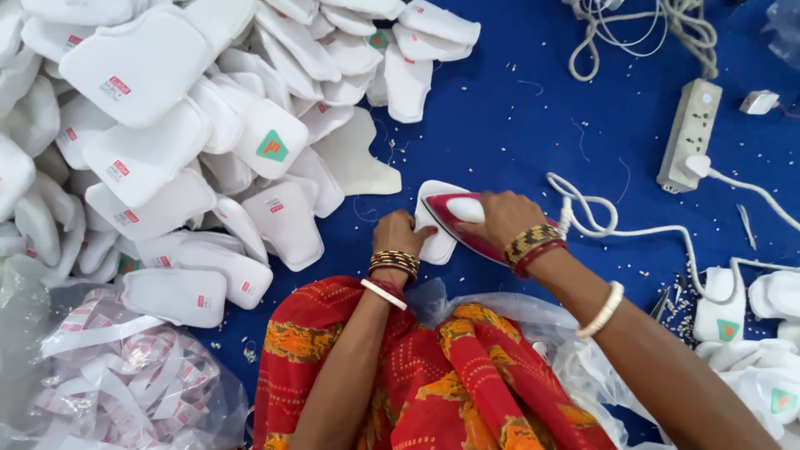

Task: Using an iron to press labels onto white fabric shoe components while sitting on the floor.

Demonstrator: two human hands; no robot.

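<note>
My right hand (502,218) is closed around the handle of a red and white iron (463,223), which lies flat on a white padded piece (437,243). My left hand (400,233) is curled, its fingertips pressing down on the near left edge of that same piece, just beside the iron's side. The piece sits on the blue cloth surface (508,133) directly in front of my lap, where my red and orange patterned garment (450,367) spreads out with clear plastic sheeting (575,350) bunched over it.

To my left a big heap of white padded pieces (167,133) covers the cloth; many carry small red labels and a few show a green and orange triangular patch. One flat cut-out shape (358,158) lies at the edge of the heap, near my left hand but apart from it. Nearer, at the lower left, a clear plastic bag of white label strips (117,375) rests against the heap.

The iron's white cord (633,229) loops off to the right and runs toward a grey power strip (690,133), where a white plug is pushed in. A tangle of pale cable (642,33) lies beyond the strip. At the right edge another small pile of finished white pieces (750,333) is stacked, well apart from the iron.
</note>
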